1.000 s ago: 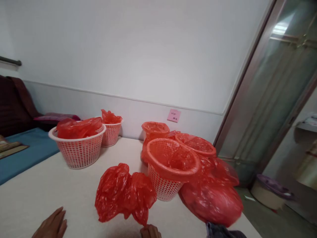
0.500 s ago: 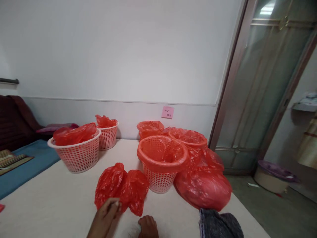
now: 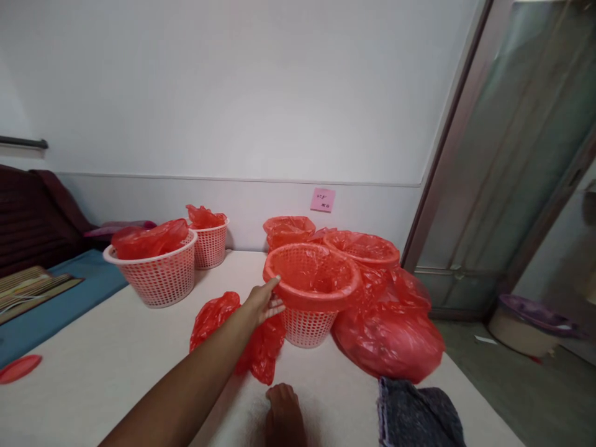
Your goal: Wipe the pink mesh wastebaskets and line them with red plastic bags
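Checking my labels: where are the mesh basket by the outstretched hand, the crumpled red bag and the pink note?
White mesh basket (image 3: 307,329): head view, mesh side below the rim.
Crumpled red bag (image 3: 265,351): head view, lower lobe.
Pink note (image 3: 323,200): head view, its middle.

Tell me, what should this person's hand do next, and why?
Probably the left hand should grip the rim of the nearest basket, because it already reaches that rim, where a red bag folds over the edge. The right hand is resting on the table, so the left looks better placed.
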The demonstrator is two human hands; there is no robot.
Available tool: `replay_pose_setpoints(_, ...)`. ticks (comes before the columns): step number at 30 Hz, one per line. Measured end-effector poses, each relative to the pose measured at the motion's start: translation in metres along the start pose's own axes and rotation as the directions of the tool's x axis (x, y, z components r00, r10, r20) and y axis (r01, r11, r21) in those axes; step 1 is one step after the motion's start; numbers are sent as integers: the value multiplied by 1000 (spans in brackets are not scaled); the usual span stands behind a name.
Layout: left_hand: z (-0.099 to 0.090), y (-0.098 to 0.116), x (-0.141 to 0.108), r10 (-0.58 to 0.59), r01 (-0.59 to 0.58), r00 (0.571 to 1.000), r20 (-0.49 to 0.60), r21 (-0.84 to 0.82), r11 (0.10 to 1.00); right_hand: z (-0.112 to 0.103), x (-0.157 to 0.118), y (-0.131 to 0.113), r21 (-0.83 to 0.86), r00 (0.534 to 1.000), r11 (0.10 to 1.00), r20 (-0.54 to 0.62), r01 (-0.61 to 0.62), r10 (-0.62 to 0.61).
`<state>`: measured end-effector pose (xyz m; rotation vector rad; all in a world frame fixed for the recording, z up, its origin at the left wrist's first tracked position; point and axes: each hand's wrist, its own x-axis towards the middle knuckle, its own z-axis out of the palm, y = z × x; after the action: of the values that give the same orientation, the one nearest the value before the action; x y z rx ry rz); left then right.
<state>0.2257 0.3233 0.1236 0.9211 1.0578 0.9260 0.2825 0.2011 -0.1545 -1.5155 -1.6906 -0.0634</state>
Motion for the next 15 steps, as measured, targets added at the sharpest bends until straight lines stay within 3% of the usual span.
replay_pose_setpoints(4, 1, -6, 13, 46, -48, 999, 12, 171, 984, 3, -2, 1, 23, 999, 999, 24, -45, 44)
replay_pose_setpoints(7, -11, -21, 12, 200, -200, 979, 39, 356, 913, 10, -5, 5, 30, 997, 997, 26, -72, 71)
replay_pose_setpoints(11, -47, -59, 1, 405, -375, 907, 111, 650, 661, 21, -8, 15, 29, 998, 998, 33, -61, 60)
replay_pose_setpoints(15, -92, -108, -8, 362, -322, 916, 174, 858, 401, 26, -9, 23, 10, 998, 1000, 51, -25, 24)
